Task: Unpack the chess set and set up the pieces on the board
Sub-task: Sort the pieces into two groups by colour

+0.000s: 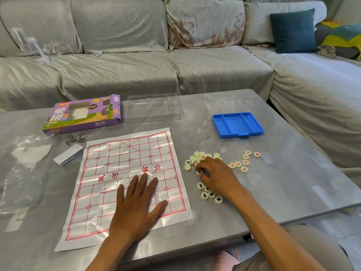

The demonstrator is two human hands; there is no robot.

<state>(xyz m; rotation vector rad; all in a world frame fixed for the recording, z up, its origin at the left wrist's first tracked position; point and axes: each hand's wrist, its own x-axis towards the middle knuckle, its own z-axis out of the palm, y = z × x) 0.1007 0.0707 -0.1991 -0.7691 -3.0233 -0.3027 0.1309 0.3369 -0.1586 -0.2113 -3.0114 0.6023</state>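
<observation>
Okay, left hand (136, 200) flat, fingers spread, pressing the xiangqi board sheet (125, 182) at centre frame. Right hand (214, 177) curled over the piece pile (199, 159) just right of the sheet, fingertips pinching one disc (199, 172); other pcs scattered round it.

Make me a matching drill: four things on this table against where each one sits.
Things:
1. purple cardboard box
2. blue plastic tray
3. white paper board with red grid
4. cream round game pieces

Places:
A. under the flat left hand
B. far left of the table
C. loose around the right hand
D. far right, emptied

Pairs: 1-B, 2-D, 3-A, 4-C
</observation>
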